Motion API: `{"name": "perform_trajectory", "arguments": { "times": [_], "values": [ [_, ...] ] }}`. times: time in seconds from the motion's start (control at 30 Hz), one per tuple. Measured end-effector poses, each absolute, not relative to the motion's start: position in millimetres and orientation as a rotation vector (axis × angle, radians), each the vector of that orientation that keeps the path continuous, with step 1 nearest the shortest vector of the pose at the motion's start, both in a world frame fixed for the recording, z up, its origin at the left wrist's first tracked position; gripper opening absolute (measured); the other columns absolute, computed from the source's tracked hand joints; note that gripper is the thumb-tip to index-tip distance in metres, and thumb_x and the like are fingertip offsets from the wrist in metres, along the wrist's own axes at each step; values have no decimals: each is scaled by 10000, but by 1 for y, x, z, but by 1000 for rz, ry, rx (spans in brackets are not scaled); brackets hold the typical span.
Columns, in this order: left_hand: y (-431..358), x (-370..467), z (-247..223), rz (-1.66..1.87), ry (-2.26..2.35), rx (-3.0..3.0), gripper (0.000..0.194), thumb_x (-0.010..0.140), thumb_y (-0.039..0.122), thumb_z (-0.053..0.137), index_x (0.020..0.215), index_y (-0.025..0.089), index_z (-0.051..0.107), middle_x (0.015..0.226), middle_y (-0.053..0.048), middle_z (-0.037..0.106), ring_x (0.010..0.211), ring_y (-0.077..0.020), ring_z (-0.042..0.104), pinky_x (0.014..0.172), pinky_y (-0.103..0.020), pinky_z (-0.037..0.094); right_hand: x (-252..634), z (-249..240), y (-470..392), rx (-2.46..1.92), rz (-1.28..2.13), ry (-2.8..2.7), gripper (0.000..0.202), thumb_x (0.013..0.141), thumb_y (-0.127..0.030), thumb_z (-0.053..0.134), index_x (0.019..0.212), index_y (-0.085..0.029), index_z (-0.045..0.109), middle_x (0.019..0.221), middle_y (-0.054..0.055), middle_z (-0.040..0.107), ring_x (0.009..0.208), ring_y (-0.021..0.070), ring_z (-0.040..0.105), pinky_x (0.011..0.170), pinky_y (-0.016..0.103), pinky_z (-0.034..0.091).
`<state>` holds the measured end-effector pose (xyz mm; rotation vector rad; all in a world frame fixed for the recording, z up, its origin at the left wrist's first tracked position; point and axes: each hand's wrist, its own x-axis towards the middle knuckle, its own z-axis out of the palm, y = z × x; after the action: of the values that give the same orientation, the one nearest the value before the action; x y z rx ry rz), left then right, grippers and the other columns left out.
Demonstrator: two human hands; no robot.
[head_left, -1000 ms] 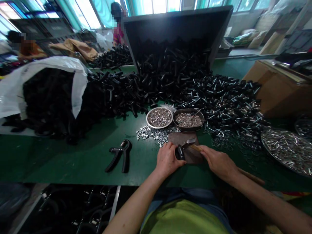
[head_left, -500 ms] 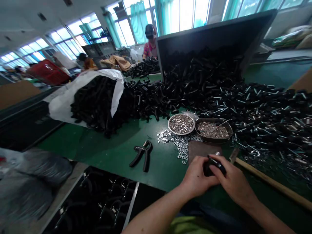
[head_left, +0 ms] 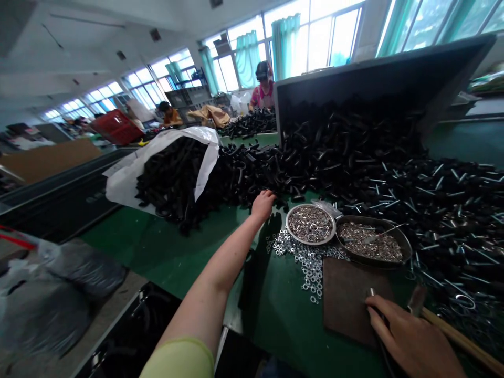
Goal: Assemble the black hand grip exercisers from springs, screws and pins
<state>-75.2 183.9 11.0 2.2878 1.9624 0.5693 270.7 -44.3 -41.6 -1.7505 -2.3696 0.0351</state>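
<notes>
My left hand (head_left: 263, 203) reaches out to the front edge of a heap of black curved parts (head_left: 326, 152); its fingers are partly hidden and what they hold, if anything, cannot be made out. Low on the right, my right hand (head_left: 409, 336) is closed on a black handle part with a metal end (head_left: 372, 292), over the right side of a brown square plate (head_left: 350, 294). Beyond the plate stand a round bowl (head_left: 311, 224) and an oval tin (head_left: 372, 241) of small metal pieces, with loose nuts (head_left: 313, 268) spilled beside them.
A hammer (head_left: 452, 331) lies at the right, near black parts with metal rods (head_left: 444, 194). A white sack (head_left: 122, 184) spills black parts at the left. Behind the heap is a large tilted bin (head_left: 378, 68). A person (head_left: 263, 92) sits beyond the table.
My left hand has left the black part and stretched forward to the heap. My right hand keeps the part, lower and to the right. The view has shifted left.
</notes>
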Motion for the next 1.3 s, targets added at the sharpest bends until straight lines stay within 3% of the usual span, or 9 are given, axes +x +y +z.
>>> {"name": "perform_trajectory", "arguments": {
  "times": [0.27,0.43,0.5,0.57,0.7,0.87,1.0,1.13,1.3],
  "values": [
    [221,-46,10,463,1870,2407,193,765,33,495,670,139,625,1009,-127,597,997,-220,464,880,-353,318,271,-37,-44,-1750,149,-2282,283,867,-332,371,922,-283,644,913,14,734,638,225,696,469,326,523],
    [186,-42,39,747,1877,2345,153,780,130,520,920,142,580,1143,-127,550,1091,-232,452,933,-364,332,275,-19,-41,-1704,548,-2014,252,854,-397,448,857,-275,669,863,18,733,707,213,692,596,296,533],
    [149,-30,45,1077,1767,2061,215,777,216,540,982,154,522,1079,-102,575,973,-202,531,835,-327,419,273,-8,-42,-1656,747,-1846,269,843,-427,476,891,-255,677,827,29,722,675,195,674,579,272,514],
    [97,-12,45,1302,1418,1555,268,754,260,558,992,185,458,917,-35,613,663,-130,574,596,-252,455,267,3,-46,-1616,943,-1656,325,842,-458,478,949,-219,671,636,13,661,530,160,605,477,242,456],
    [-12,35,32,1054,970,927,364,742,295,613,1014,229,381,518,110,462,310,-51,317,326,-158,262,244,25,-61,-1493,1088,-1348,385,839,-486,484,956,-166,663,425,-52,450,402,110,453,409,213,357],
    [-79,74,26,944,880,667,499,626,294,756,944,217,380,460,140,396,301,-18,235,290,-128,211,221,42,-77,-1441,983,-1315,343,844,-448,496,840,-162,685,426,-47,459,379,92,428,401,208,341],
    [-88,84,32,938,911,681,521,597,319,778,919,212,382,429,146,371,294,-18,220,288,-134,193,221,43,-84,-1403,835,-1454,243,847,-359,523,790,-186,684,603,-11,627,473,96,532,483,201,407],
    [-92,89,35,911,1013,739,561,551,305,802,951,208,422,476,134,391,320,-16,273,332,-145,222,227,41,-88,-1324,746,-1581,196,852,-294,523,773,-192,671,722,5,698,657,126,641,620,197,458],
    [-94,90,35,793,1098,803,519,592,347,777,971,200,455,561,98,446,378,-19,324,361,-146,249,234,44,-86,-1307,805,-1710,221,875,-290,489,765,-192,654,689,0,683,643,121,637,596,202,450]
  ]
}}
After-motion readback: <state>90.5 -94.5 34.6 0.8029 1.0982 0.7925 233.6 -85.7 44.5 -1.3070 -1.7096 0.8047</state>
